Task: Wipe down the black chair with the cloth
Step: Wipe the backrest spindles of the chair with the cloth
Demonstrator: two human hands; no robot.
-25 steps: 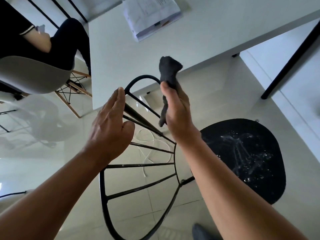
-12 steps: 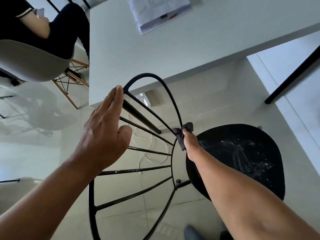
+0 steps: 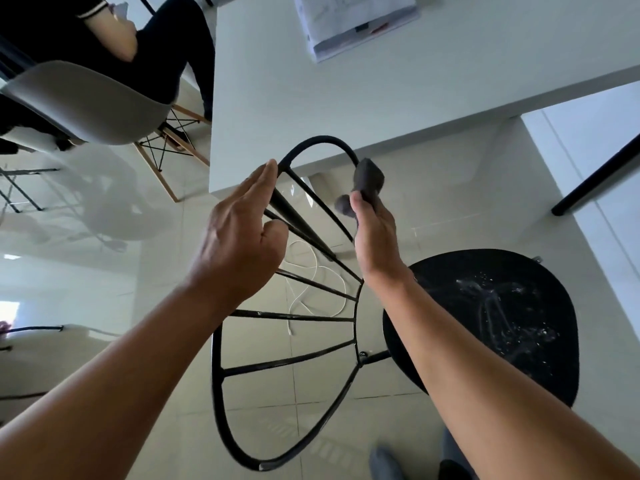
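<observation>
A right hand (image 3: 375,237) grips a dark cloth (image 3: 367,183) against the upper curve of the black chair (image 3: 485,317) backrest, just below the near edge of a white desk (image 3: 346,98). The left hand (image 3: 242,237), fingers straight and flat, rests against the rim's other side. The wet round seat sits to the right over tiled floor (image 3: 121,271), where a white cable (image 3: 311,282) lies beneath the spokes.

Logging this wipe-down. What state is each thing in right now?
Dark grey cloth: bunched, gripped by right hand, wrapped on the backrest hoop.
Black wire-back chair: upright; round black seat wet with droplets.
Left hand: fingers straight, against the hoop.
Paper stack: lying on white table.
</observation>
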